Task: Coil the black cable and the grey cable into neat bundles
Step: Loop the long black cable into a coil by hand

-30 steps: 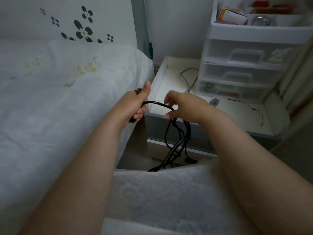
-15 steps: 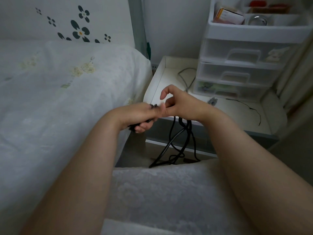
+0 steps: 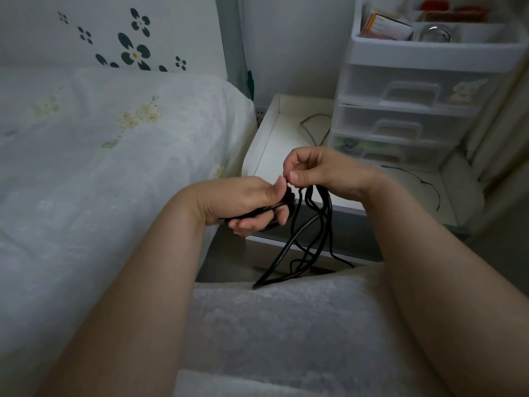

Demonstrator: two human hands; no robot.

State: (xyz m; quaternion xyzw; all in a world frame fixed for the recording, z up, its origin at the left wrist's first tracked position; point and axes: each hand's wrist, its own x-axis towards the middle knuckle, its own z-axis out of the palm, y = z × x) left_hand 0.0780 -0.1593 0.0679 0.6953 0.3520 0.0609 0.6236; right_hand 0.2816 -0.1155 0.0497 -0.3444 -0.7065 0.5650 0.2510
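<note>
The black cable (image 3: 312, 233) is gripped as a gathered bunch in the curled left hand (image 3: 246, 203) and pinched by the right hand (image 3: 320, 171) just off the bedside table's (image 3: 266, 144) front edge — loops are best kept even, slack fed steadily.

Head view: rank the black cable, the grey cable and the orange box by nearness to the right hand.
From the right hand:
1. black cable, pinched in its grip, hanging below.
2. grey cable, on the white table behind it.
3. orange box, atop the drawer unit, far right.
</note>
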